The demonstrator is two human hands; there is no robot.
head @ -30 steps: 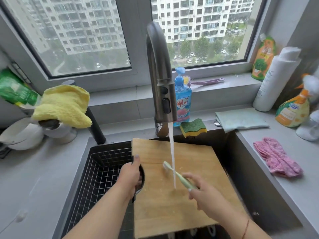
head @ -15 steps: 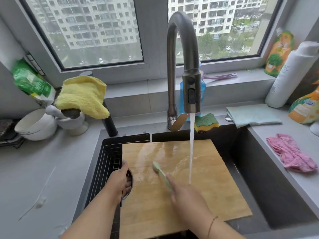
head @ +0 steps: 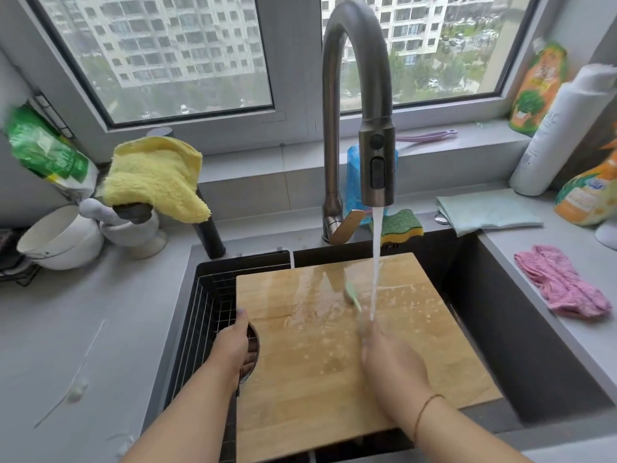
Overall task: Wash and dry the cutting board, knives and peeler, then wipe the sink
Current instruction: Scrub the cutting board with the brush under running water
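Water (head: 375,262) is running from the faucet (head: 376,168) onto the wooden cutting board (head: 334,379), which is lying across the dark sink (head: 500,329), wet and glossy just ahead of the right fingers. The right hand (head: 392,365) is gripping the handle of a pale green brush (head: 353,295); its fingers are curled round the handle, though the back of the hand is hiding most of them. The brush head is resting on the board beyond those fingers, just left of the stream, which is landing right beside them. The left hand (head: 235,345) is holding the board's left edge at its round hole, thumb lying on top and fingers curling underneath and showing through the hole. Left of those fingers a wire rack (head: 200,329) is sitting in the sink. Past the right fingers, behind the faucet, a green and yellow sponge (head: 400,225) is lying on the surface, with a folded pale cloth (head: 487,210) and a pink cloth (head: 564,285) further right. Far left of the left fingers, a yellow towel (head: 153,178) is draped over white bowls (head: 63,238).
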